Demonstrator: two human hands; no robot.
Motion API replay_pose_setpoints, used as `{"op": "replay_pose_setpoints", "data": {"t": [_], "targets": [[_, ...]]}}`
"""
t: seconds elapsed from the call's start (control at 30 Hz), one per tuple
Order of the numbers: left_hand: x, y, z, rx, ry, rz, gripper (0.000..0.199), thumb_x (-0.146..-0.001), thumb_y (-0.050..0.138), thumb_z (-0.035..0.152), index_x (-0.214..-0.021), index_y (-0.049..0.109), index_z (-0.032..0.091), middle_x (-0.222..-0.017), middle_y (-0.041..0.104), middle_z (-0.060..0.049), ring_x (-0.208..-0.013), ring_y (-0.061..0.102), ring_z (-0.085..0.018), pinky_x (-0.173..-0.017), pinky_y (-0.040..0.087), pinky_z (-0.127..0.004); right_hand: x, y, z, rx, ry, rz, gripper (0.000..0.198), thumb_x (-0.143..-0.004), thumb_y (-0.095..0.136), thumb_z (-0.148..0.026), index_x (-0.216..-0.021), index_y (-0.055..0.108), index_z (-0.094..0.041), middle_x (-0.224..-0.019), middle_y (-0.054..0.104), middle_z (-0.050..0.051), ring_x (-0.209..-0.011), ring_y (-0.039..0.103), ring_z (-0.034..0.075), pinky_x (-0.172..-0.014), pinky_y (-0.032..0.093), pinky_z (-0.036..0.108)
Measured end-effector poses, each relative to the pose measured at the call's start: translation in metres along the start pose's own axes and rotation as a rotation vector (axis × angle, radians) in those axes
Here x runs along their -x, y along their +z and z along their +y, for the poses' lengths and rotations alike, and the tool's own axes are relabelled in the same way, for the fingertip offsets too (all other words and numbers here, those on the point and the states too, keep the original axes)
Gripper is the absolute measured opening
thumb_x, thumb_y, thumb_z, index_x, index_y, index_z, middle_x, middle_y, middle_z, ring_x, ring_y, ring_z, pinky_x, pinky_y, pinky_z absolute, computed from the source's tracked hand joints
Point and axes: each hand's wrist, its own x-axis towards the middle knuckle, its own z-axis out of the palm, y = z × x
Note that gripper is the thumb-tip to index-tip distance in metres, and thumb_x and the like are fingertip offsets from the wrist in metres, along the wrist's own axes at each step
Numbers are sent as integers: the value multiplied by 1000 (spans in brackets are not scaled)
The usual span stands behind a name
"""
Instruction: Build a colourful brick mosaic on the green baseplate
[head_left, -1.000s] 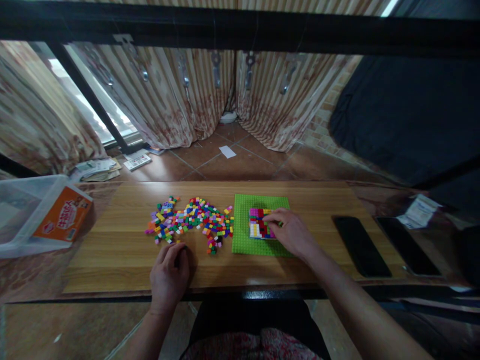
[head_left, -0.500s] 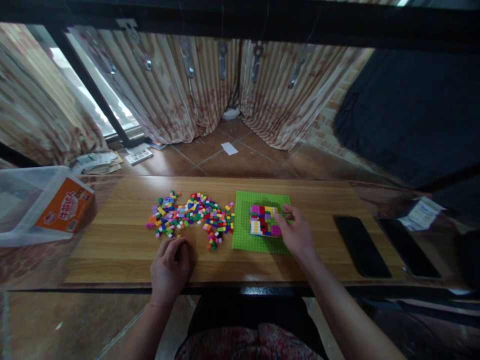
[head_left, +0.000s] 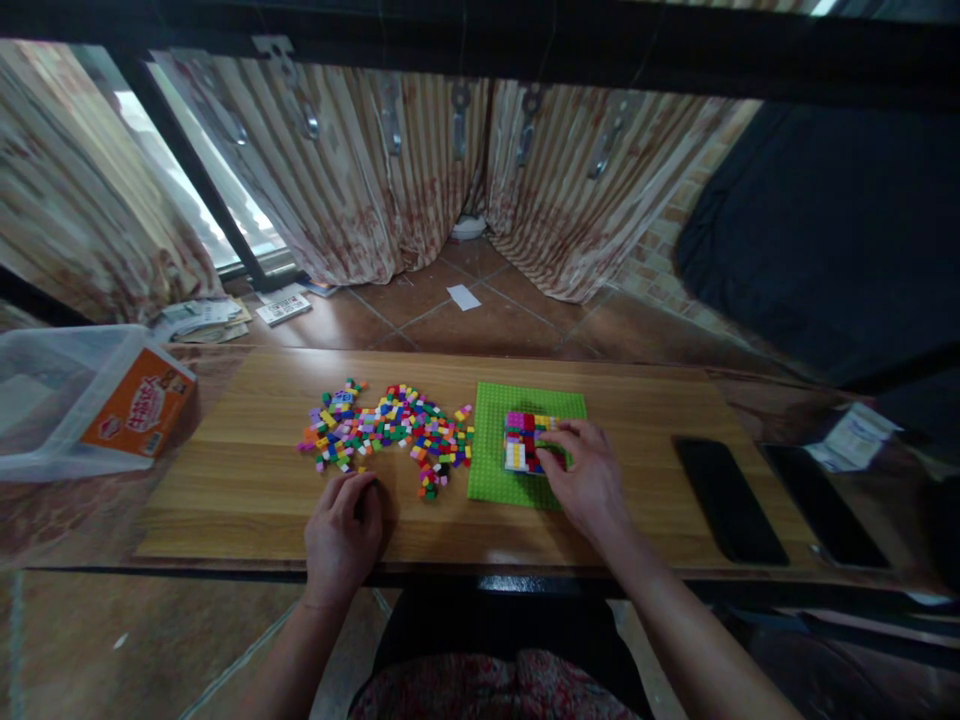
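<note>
A square green baseplate [head_left: 491, 478] lies on the wooden table, and on it stands a block of multicoloured toy bricks [head_left: 517, 455]. My right hand [head_left: 589, 475] is over the right part of this block, thumb and fingertips brought together on its top. Whatever is between those fingertips is hidden. Left of the baseplate spreads a loose pile of small coloured bricks [head_left: 390, 428]. My left hand [head_left: 343, 530] rests on the table just below the pile, its fingers curled in. I cannot make out what it holds, if anything.
On the left stands a clear plastic box [head_left: 67, 400] with an orange label. Two dark, phone-like slabs [head_left: 729, 500] lie to the right, beside a crumpled packet [head_left: 855, 436]. A black bar [head_left: 480, 45] crosses above, with curtains behind.
My right hand has shifted left over the brick block, and its fingers have closed together on top. My left hand stays in place. The view has shifted slightly.
</note>
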Motion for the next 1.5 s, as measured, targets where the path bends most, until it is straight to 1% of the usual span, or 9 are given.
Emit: {"op": "replay_pose_setpoints", "data": {"t": [0.13, 0.27, 0.53, 0.9, 1.03, 1.2, 1.3, 1.4, 1.5], "targets": [[0, 0, -1, 15, 13, 2, 15, -86, 53, 23, -94, 65, 18, -95, 66, -7, -87, 65, -18, -79, 52, -27, -1, 5, -7, 106, 8, 14, 12, -79, 60, -20, -84, 71, -20, -100, 62, 9, -97, 53, 26, -88, 46, 43], [1, 0, -1, 12, 7, -3, 16, -86, 53, 24, -95, 65, 18, -96, 66, -7, -88, 65, -18, -79, 51, -27, 2, 6, -9, 127, 2, 16, 10, -81, 58, -19, -82, 68, -20, -98, 63, 9, -97, 53, 26, -87, 45, 43], [0, -1, 2, 29, -18, -17, 17, -87, 51, 25, -95, 64, 19, -96, 66, -7, -87, 65, -18, -79, 51, -28, -8, 6, -6, 31, -36, -1, 14, -86, 54, -26, -81, 65, -20, -102, 60, 10, -100, 50, 25, -89, 43, 42], [1, -1, 1, 34, -28, -24, 17, -87, 50, 26, -96, 64, 19, -97, 66, -7, -86, 65, -18, -77, 51, -29, -22, 12, -3, -83, -40, -62, 16, -84, 55, -29, -77, 69, -24, -104, 58, 7, -104, 49, 26, -92, 42, 45], [1, -1, 1, 30, -31, -21, 17, -87, 51, 26, -95, 64, 19, -97, 66, -7, -86, 65, -18, -78, 51, -28, -21, 14, 0, -117, 6, -50, 15, -82, 57, -29, -76, 70, -24, -102, 59, 7, -102, 51, 25, -90, 43, 43], [1, -1, 1, 30, -9, -9, 16, -87, 51, 25, -95, 64, 19, -96, 66, -7, -86, 65, -18, -78, 52, -27, -19, 19, -2, -160, 143, 18, 13, -77, 59, -27, -74, 71, -24, -102, 58, 7, -100, 53, 25, -90, 43, 43], [1, -2, 2, 23, -7, -14, 17, -87, 51, 25, -96, 64, 19, -97, 66, -7, -86, 65, -18, -78, 52, -28, -17, 19, -3, -187, 187, 41, 13, -75, 58, -28, -74, 70, -24, -103, 59, 7, -102, 53, 25, -91, 43, 44], [1, -3, 3, 20, -7, -21, 17, -87, 51, 25, -96, 64, 19, -96, 66, -7, -86, 65, -19, -78, 52, -29, -17, 16, -2, -213, 203, 56, 15, -76, 59, -33, -82, 70, -23, -106, 59, 8, -103, 54, 25, -92, 42, 44], [0, -2, 2, 20, -11, -21, 18, -87, 51, 26, -96, 64, 19, -97, 66, -8, -86, 65, -19, -78, 52, -29, -19, 16, 0, -196, 222, 84, 26, -79, 58, -40, -94, 68, -22, -111, 59, 10, -107, 52, 25, -95, 40, 45]]}}
